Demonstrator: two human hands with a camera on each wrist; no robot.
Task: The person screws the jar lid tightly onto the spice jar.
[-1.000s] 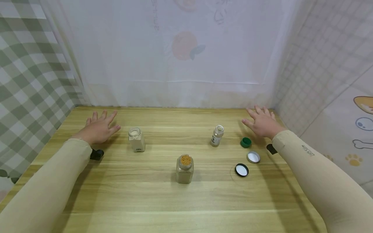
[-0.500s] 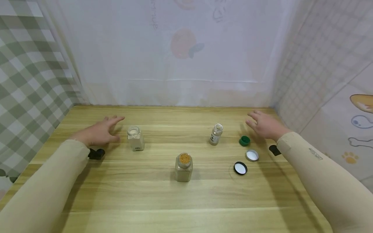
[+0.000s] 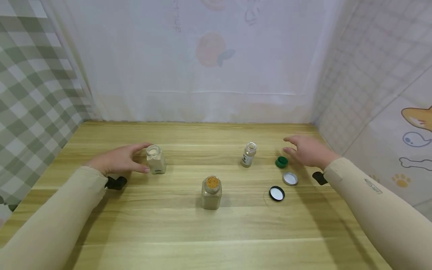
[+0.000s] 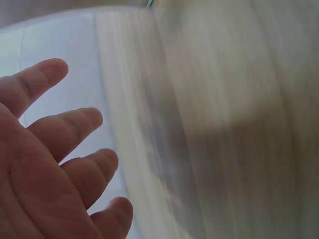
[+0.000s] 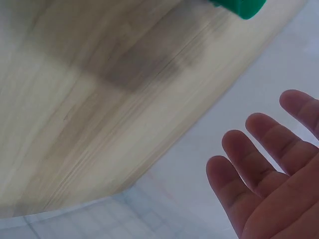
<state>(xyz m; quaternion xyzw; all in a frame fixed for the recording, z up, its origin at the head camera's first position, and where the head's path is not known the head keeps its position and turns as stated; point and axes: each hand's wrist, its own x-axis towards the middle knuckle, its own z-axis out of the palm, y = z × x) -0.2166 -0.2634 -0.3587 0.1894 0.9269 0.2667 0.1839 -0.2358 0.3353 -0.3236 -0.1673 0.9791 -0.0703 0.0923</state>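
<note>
My left hand (image 3: 119, 159) is beside an open glass jar of pale powder (image 3: 156, 162), thumb and fingers parted at its left side. Whether they touch the glass cannot be told. In the left wrist view the fingers (image 4: 67, 132) are spread and the palm holds nothing. My right hand (image 3: 308, 150) hovers just behind and right of a green cap (image 3: 281, 162), its thumb near it. The right wrist view shows loosely bent fingers (image 5: 271, 174) with the green cap's edge at the top.
An open jar with orange-brown granules at its mouth (image 3: 211, 195) stands mid-table. A small labelled bottle (image 3: 248, 155) without a cap stands behind it to the right. A silver lid (image 3: 290, 179) and a black-rimmed lid (image 3: 276, 193) lie at right. Curtains (image 3: 216, 97) border the wooden table (image 3: 168, 240).
My left hand has moved right, up to the powder jar, its fingers turning from spread flat to either side of it. The right hand has come lower and nearer the green cap.
</note>
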